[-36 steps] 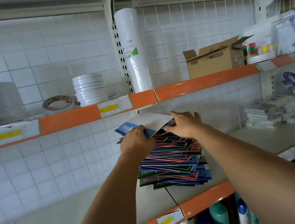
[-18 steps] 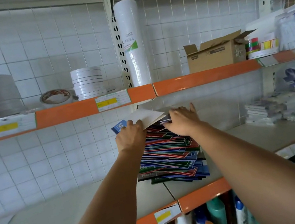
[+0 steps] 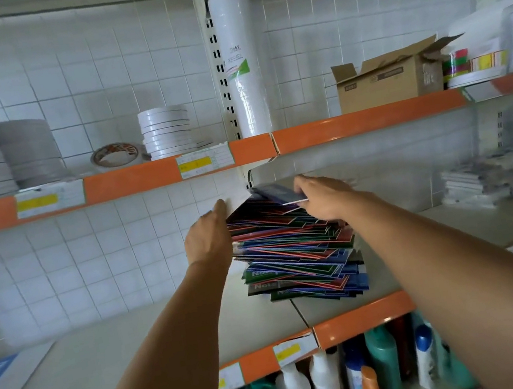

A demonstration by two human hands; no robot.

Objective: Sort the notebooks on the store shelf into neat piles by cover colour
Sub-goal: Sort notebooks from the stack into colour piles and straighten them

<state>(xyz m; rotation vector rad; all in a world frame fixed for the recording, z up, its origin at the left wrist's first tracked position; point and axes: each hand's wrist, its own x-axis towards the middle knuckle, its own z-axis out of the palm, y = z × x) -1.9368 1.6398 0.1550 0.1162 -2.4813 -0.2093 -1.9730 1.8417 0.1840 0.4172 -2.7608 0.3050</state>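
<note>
While cardboard box (image 3: pixel 389 82) sits flaps open, contents unseen, left hand (image 3: pixel 208 236) fingers pinch white sheet (image 3: pixel 236 199); right hand (image 3: pixel 325 196) fingers clamp blue notebook (image 3: pixel 277 196).

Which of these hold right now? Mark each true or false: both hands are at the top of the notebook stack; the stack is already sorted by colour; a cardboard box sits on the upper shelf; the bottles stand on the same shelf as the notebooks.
1. Both the left hand and the right hand are at the top of the notebook stack. True.
2. The stack is already sorted by colour. False: red, blue and green covers lie mixed and askew.
3. A cardboard box sits on the upper shelf. True.
4. The bottles stand on the notebooks' shelf. False: they stand on the shelf below.
</note>
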